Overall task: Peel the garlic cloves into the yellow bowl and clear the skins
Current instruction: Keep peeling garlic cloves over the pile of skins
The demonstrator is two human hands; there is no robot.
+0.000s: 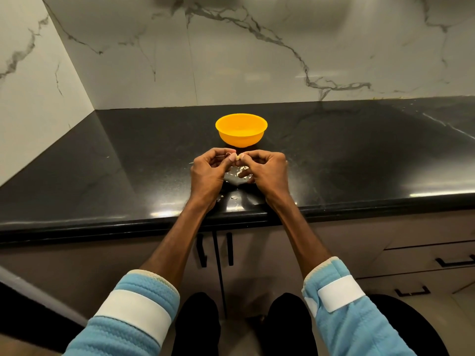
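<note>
The marble wall (pixel 257 60) stands behind the work area, white with grey veins. The black countertop (pixel 102 176) runs below it into a corner at the left. Cabinet doors (pixel 257 253) with dark bar handles sit under the counter edge.

2 forearms in light blue sleeves (pixel 133 317), each with a white band, reach over the counter edge.

1. Left hand (pixel 209 170): fingers curled inward, thumb extended toward the centre. The thumb tip presses against the garlic clove (pixel 239 157). Whether the curled fingers hold anything further cannot be told.
2. Right hand (pixel 266 170): fingers curled, thumb and forefinger pinching the same clove from the opposite side. The lower fingers are folded toward the palm.

Both hands meet above the counter, with the clove held between them in the air.

The yellow bowl (pixel 241 140) stands upright on the countertop just beyond the hands, not touched by either. Its contents cannot be told.

The skins (pixel 237 173) lie as small pale flakes on the countertop under and between the hands, with a few more near the counter edge.

The clove is small and pale; only a part shows between the fingertips.
</note>
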